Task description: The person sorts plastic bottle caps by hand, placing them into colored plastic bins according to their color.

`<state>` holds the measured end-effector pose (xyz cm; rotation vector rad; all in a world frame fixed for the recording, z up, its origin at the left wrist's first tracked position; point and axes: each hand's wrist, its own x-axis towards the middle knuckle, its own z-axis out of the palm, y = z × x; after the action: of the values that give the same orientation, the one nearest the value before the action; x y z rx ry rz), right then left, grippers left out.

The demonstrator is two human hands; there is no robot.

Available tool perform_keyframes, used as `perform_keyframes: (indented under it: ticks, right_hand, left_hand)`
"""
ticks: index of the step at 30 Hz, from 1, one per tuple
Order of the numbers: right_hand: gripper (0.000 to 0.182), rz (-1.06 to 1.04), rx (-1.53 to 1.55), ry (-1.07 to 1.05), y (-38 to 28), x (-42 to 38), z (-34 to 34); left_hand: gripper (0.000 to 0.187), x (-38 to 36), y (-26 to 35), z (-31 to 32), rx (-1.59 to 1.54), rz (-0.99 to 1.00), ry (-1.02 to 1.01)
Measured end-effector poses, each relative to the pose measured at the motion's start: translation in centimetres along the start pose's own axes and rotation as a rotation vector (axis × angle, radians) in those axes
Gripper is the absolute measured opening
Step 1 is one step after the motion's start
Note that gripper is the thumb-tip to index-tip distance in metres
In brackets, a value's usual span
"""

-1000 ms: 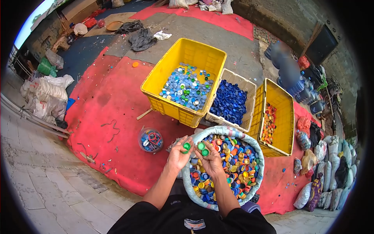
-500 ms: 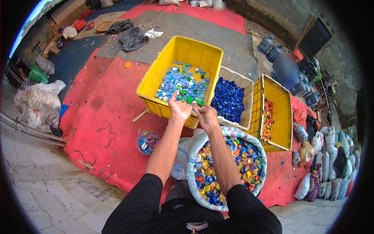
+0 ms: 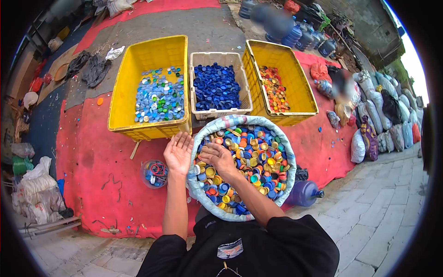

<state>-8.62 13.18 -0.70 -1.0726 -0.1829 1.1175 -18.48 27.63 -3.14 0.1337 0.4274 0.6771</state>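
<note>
My left hand is palm up at the left rim of a big round sack, its fingers stretched out and nothing in it. Over the near-left part of the sack, my right hand points left with its fingers extended, just above the bottle caps of mixed colours that fill it. Beyond the hands, a yellow crate has light blue, white and green caps in it. Dark blue caps fill much of a white crate. Red and orange caps lie in another yellow crate.
A small clear tub stands on the red mat to the left. A blue water jug lies right of the sack. Stuffed sacks are piled at the right, white bags at the left.
Both hands have drawn back from above the left yellow crate to the sack. Green caps near the fingers before are no longer there. The view has swung right.
</note>
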Motion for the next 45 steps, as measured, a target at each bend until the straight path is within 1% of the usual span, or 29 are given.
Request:
perform_keyframes:
  ticks: [2,3,4,6,7,8,10,11,12,16,17,19,23,26,29,32,38,43,45]
  right_hand:
    - [0.049,0.004,-0.164,0.056,-0.5,-3.0,-2.4]
    - [0.045,0.009,-0.194,0.095,-1.2,-4.7,-3.2]
    - [0.041,-0.034,-0.217,0.087,-0.7,-5.5,-5.1]
    - [0.036,-0.038,-0.408,0.137,-1.0,-7.7,-8.2]
    - [0.032,-0.058,-0.4,0.201,-1.6,-8.8,-9.1]
    - [0.03,-0.125,-0.473,0.241,-0.8,-9.2,-11.3]
    - [0.025,-0.157,-0.632,0.359,-3.2,-11.2,-12.7]
    - [0.019,-0.237,-0.763,0.449,-2.5,-11.3,-15.1]
    - [0.014,-0.238,-0.832,0.51,-3.9,-12.1,-15.6]
    - [0.014,-0.582,-1.292,0.714,-6.1,-12.3,-20.7]
    - [0.015,-0.533,-1.288,0.752,-6.7,-12.1,-21.5]
    - [0.015,-0.565,-1.349,0.782,-8.2,-11.3,-22.5]
    - [0.019,-0.595,-1.474,0.776,-10.0,-9.5,-23.3]
    - [0.022,-0.554,-1.483,0.731,-10.0,-8.4,-23.8]
    - [0.024,-0.432,-1.496,0.681,-10.1,-8.0,-23.9]
    - [0.021,-0.471,-1.558,0.664,-9.6,-7.6,-24.5]
    - [0.023,-0.435,-1.503,0.586,-9.7,-7.3,-24.7]
    - [0.022,-0.4,-1.552,0.57,-9.1,-8.1,-25.4]
    - [0.021,-0.375,-1.542,0.553,-9.2,-8.6,-25.8]
  left_hand:
    - [0.027,-2.3,-3.2,1.0,0.13,-0.011,0.036]
    - [0.026,-3.2,-4.8,1.5,0.191,-0.02,0.031]
    - [0.025,-4.0,-6.3,1.9,0.254,-0.028,0.025]
    - [0.024,-5.4,-9.4,2.4,0.348,-0.073,0.033]
    - [0.022,-6.2,-10.8,2.8,0.378,-0.103,0.035]
    - [0.021,-6.8,-12.2,3.0,0.409,-0.136,0.039]
    - [0.02,-7.7,-14.5,2.4,0.468,-0.199,0.057]
    - [0.019,-8.0,-15.5,2.0,0.504,-0.21,0.038]
    - [0.018,-8.6,-16.3,2.1,0.515,-0.235,0.043]
    - [0.015,-10.4,-18.5,2.3,0.556,-0.304,0.06]
    - [0.014,-10.8,-18.9,2.2,0.569,-0.314,0.058]
    - [0.014,-11.4,-19.4,1.9,0.627,-0.302,0.05]
    - [0.014,-12.6,-19.6,2.6,0.63,-0.27,0.095]
    - [0.015,-13.4,-19.7,2.3,0.596,-0.244,0.127]
    - [0.017,-13.7,-19.5,1.6,0.579,-0.221,0.125]
    - [0.017,-14.2,-19.6,1.4,0.58,-0.216,0.142]
    - [0.017,-14.5,-19.7,0.8,0.59,-0.209,0.137]
    - [0.017,-14.4,-20.1,1.7,0.619,-0.229,0.15]
    - [0.017,-14.0,-20.4,1.9,0.649,-0.248,0.123]
